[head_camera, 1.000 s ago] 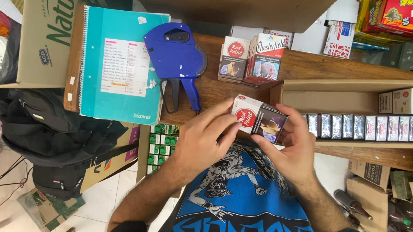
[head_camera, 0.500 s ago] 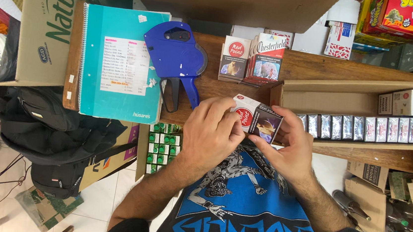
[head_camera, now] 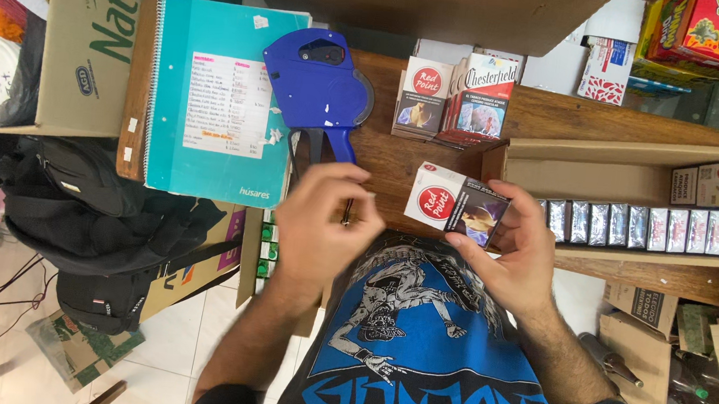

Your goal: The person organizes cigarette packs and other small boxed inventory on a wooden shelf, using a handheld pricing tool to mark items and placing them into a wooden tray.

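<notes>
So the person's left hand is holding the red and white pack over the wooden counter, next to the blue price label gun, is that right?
Not quite. In the head view the right hand holds the red and white pack; the left hand is off it, nearer the blue price label gun. The rest stands: the pack is over the wooden counter.

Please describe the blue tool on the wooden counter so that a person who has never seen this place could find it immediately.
Start from the wooden counter and find the teal spiral notebook lying on its left part. The blue price-label gun lies just to the right of that notebook, above the left hand. It is the only blue plastic tool with a handle there; the things to its right are small upright packs.
</notes>
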